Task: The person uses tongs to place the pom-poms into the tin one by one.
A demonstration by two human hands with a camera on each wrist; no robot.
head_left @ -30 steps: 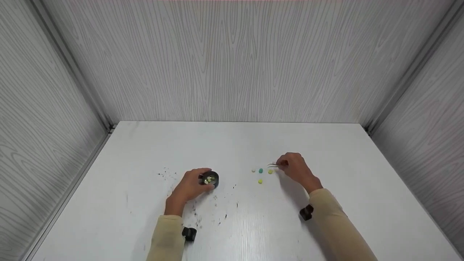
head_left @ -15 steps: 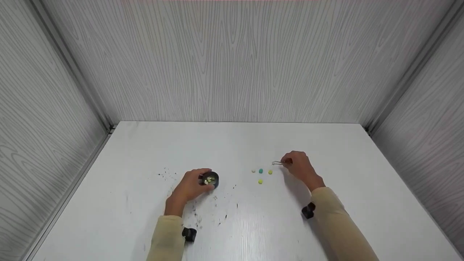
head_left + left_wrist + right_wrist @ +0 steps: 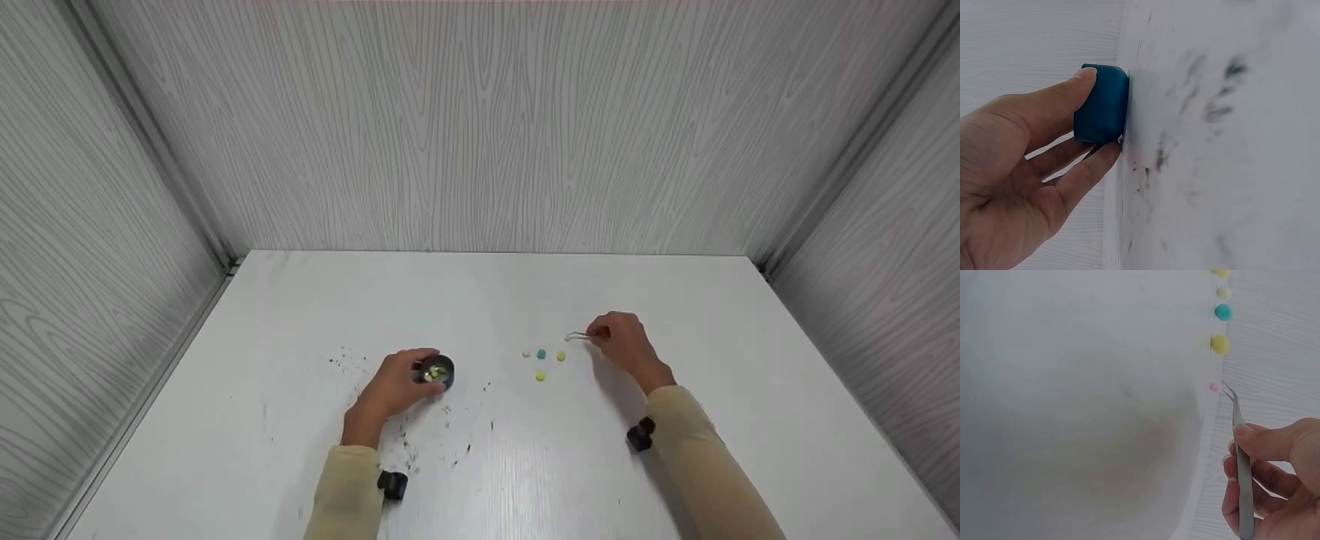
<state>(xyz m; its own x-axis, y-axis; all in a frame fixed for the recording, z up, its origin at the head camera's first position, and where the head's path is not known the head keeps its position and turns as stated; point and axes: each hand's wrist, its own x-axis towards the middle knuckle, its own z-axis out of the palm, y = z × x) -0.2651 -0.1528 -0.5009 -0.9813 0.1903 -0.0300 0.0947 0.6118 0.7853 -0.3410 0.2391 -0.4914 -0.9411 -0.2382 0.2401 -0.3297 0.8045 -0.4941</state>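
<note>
My left hand holds a small round cup between thumb and fingers. Its outside looks blue in the left wrist view, and several small yellowish and pale pieces lie in it. Bent-tip metal tweezers are pinched in my right hand. Their tips stand slightly apart, close to a small pink ball; whether they touch it I cannot tell. Left of the tips lie a yellow ball, a teal ball and a whitish ball. Another yellow ball lies nearer me.
Dark specks and smudges mark the white tabletop around the left hand. Wood-grain panels stand behind the table and along both sides. Each forearm carries a black wrist camera.
The right hand and tweezers have shifted slightly right and away from me, off the yellow ball. My left hand keeps the cup in place. The balls on the table look unmoved.
</note>
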